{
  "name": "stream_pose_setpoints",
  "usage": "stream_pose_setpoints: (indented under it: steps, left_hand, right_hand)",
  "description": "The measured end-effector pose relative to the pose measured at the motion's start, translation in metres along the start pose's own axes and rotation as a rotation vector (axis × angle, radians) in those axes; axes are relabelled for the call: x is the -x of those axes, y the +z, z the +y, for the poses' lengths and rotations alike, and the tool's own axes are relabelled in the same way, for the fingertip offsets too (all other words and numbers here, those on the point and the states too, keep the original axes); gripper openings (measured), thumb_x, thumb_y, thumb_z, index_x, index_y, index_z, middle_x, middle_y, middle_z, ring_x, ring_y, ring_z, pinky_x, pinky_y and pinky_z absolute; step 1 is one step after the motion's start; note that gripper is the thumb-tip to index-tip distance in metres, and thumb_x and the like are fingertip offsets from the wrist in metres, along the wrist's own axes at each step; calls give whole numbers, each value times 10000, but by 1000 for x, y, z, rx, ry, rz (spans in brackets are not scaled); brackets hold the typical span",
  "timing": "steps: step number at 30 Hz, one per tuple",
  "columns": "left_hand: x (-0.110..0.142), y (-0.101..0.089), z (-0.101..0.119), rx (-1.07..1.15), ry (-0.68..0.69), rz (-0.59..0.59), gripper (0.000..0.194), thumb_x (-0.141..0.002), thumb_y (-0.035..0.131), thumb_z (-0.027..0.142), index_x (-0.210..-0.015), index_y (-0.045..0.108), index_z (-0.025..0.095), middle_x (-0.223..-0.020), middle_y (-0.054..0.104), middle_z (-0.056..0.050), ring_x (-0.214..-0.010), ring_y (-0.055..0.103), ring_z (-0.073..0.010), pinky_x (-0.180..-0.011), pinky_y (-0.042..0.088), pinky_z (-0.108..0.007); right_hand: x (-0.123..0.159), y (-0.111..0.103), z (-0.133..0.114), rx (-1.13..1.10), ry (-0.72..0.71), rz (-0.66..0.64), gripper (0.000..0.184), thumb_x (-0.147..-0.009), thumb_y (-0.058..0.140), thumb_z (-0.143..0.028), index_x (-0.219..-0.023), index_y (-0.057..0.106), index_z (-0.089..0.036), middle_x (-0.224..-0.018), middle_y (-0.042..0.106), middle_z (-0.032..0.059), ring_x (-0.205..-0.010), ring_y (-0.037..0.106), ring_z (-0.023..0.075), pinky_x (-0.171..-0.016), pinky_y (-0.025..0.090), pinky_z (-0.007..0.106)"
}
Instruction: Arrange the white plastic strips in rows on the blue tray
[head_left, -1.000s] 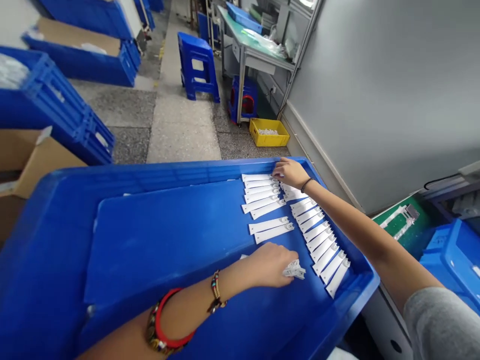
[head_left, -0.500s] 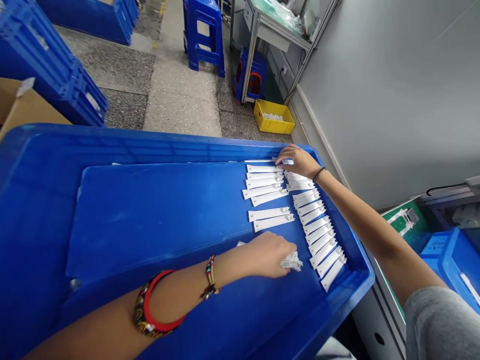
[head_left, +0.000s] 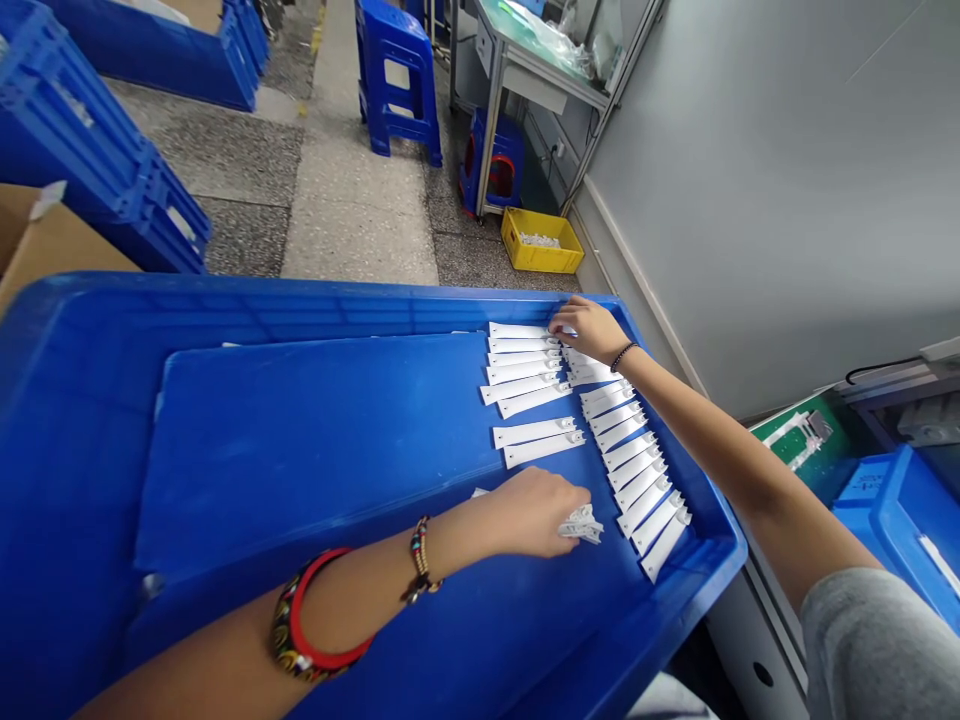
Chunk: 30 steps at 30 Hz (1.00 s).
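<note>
My left hand [head_left: 536, 510] is closed around a bundle of white plastic strips [head_left: 581, 524], whose ends stick out past the fingers, low over the blue tub. At the tub's far right corner, the fingers of my right hand [head_left: 589, 328] pinch the knobbed end of a white plastic strip [head_left: 517, 330]. That strip lies at the far end of a column of similar strips [head_left: 534, 432]. To the right, a second column of strips [head_left: 637, 480] runs along the tub's side wall; my right hand and wrist hide its far part.
The large blue tub [head_left: 315, 284] has a flat blue sheet [head_left: 300, 440] inside. Beyond it are a blue stool [head_left: 397, 80], a yellow crate [head_left: 544, 258] and a metal-framed table [head_left: 491, 120]. Blue crates [head_left: 142, 170] and a cardboard box [head_left: 67, 240] stand left; a grey wall [head_left: 787, 200] rises right.
The strip under my right hand has turned from edge-on to lying with its broad face showing at the column's far end. My left hand keeps its bundle in place. The view has shifted slightly.
</note>
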<state>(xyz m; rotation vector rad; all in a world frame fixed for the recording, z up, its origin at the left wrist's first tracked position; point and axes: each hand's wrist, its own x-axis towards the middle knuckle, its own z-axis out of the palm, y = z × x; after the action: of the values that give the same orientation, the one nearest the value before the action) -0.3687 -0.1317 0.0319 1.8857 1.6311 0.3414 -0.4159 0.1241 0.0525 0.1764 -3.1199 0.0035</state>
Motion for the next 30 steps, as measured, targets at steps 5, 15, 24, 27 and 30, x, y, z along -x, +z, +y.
stream_pose_setpoints:
  steps: [5, 15, 24, 27, 30]
  left_hand:
    - [0, 1, -1, 17, 0, 19, 102, -815, 658, 299, -852, 620, 211, -826, 728, -41, -772, 706, -265, -610, 433, -294]
    - [-3, 3, -3, 13, 5, -1, 102, -811, 652, 298, -863, 622, 215, -856, 736, -50, -809, 715, -291, -633, 448, -315]
    - [0, -1, -1, 9, 10, 10, 102, -822, 660, 298, -850, 621, 208, -814, 721, -39, -750, 699, -263, -602, 418, -295]
    - [2, -3, 0, 4, 9, 11, 110, -828, 666, 300, -833, 614, 204, -776, 706, -28, -713, 686, -240, -584, 396, -283]
    - [1, 0, -3, 1, 11, 18, 115, -825, 664, 308, -834, 611, 207, -781, 704, -25, -717, 683, -237, -570, 376, -279]
  right_hand:
    - [-4, -3, -1, -35, -42, -32, 161, -918, 593, -135, -878, 744, -176, -952, 743, 64, -948, 573, 223, -855, 427, 316]
    - [-3, -6, 0, -75, -34, -35, 154, -896, 619, -128, -951, 754, -179, -1016, 746, 72, -990, 581, 238, -876, 439, 335]
    - [1, -8, 0, -130, -88, -41, 162, -885, 661, -206, -1019, 743, -167, -1096, 717, 106, -1036, 599, 250, -932, 458, 372]
    - [1, -8, 0, -114, -76, -22, 160, -885, 660, -190, -1018, 744, -160, -1110, 710, 118, -1060, 593, 255, -947, 456, 376]
    - [7, -13, -1, -130, -51, 6, 177, -870, 676, -167, -1037, 737, -167, -1112, 711, 100, -1045, 595, 247, -942, 457, 376]
